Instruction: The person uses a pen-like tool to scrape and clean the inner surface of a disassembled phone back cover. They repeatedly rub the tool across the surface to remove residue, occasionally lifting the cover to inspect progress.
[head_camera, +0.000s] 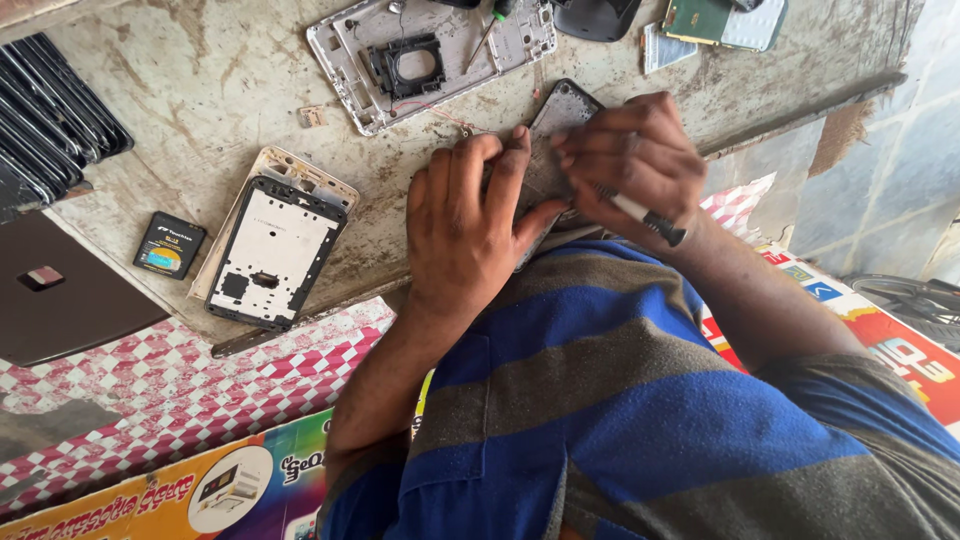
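Two hands work one dismantled phone at the near edge of the worktop (200, 90), just above the person's blue and grey striped shirt (620, 400).

Left hand (470, 230): laid flat, fingers pressed down on the dark phone body (560, 115), pinning it to the worktop. It holds by pressure, not by a closed grip.

Right hand (635, 160): clenched around a slim tool with a white shaft and black end (650, 218), likely a small screwdriver. Its working tip is hidden under the fingers, so the contact point cannot be confirmed.

Phone body: lies tilted, its far corner showing past both hands, its near end overhanging the worktop edge.

Judgement on the step: the overhang is the weak point. The left hand should keep its weight on the part that rests on the worktop, and the tool should be driven straight down, not sideways, so it does not slip toward the holding fingers.

Left of the hands lie a black-rimmed phone frame with a white inner plate (272, 252) and a small black battery (168, 245), well apart from the work. Farther off rests a silver phone chassis with a black camera bracket (430, 55). Any small loose parts would do better set near it than at the worktop edge.
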